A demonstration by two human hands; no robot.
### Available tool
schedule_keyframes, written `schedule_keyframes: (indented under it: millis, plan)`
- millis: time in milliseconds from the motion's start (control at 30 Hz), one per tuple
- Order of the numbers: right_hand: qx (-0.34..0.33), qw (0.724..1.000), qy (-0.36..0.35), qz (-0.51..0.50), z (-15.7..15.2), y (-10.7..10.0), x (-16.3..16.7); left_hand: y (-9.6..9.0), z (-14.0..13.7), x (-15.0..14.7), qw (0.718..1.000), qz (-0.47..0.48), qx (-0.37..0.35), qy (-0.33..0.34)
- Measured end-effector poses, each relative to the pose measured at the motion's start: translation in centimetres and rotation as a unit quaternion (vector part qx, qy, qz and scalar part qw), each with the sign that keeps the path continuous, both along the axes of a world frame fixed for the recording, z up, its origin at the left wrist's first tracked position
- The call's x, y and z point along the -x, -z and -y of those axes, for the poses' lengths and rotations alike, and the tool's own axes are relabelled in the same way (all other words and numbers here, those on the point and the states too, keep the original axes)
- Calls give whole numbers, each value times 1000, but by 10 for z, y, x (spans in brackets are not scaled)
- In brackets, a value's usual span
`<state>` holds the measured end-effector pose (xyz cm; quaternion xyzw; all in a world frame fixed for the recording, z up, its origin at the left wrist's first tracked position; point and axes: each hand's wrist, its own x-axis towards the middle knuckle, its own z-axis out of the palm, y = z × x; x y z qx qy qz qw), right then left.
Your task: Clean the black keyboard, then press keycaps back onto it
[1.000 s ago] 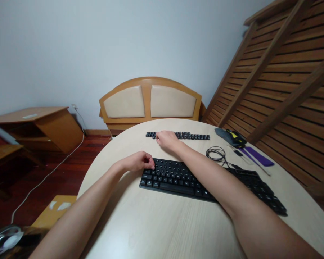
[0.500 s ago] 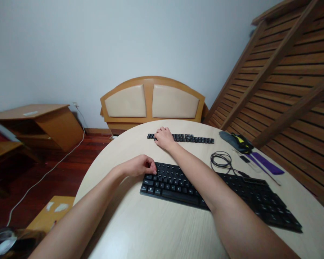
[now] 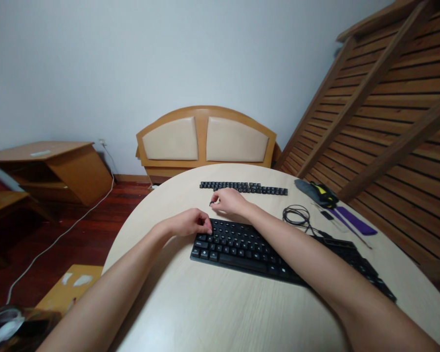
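Note:
A black keyboard lies on the round table, with bare key positions along its upper left part. My left hand is at the keyboard's upper left corner, fingers curled and pressed together; what they hold, if anything, is hidden. Just beyond the keyboard, my right hand pinches a small black keycap between thumb and fingertips. Loose keycaps stand in rows farther back, partly behind my right hand. My right forearm crosses over the keyboard and covers part of it.
A coiled black cable lies behind the keyboard. Right of it are a purple strip, a thin rod and a grey-and-yellow item. A wooden headboard stands beyond the table, slatted wood leans at right.
My right hand has come back from the keycap rows toward the keyboard, now with a keycap in its fingers. My left hand has stayed at the keyboard's corner. The view has shifted slightly.

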<state>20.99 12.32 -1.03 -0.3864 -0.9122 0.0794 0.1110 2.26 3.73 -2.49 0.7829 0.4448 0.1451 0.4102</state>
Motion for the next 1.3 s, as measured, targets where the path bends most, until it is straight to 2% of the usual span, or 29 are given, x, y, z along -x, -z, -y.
schedule_keyframes:
  millis: [167, 267, 367, 600, 933, 1300]
  plan:
    - [120, 991, -49, -43, 28, -2, -32, -2, 0, 1, 999, -16, -22, 18]
    - [204, 970, -107, -79, 40, -2, -45, -2, -1, 2, 999, -13, -26, 27]
    - [249, 949, -145, -127, 46, 0, -51, -1, -2, 2, 999, -13, -29, 32]
    - [261, 947, -140, -127, 48, 5, -49, -1, -1, 2, 999, -23, -34, 21]
    - [231, 962, -117, -83, 45, 9, -38, -3, -1, 1, 998, -29, -39, 27]
    - [182, 981, -66, 21, 64, -20, -27, -4, -1, 0, 999, -31, -35, 28]
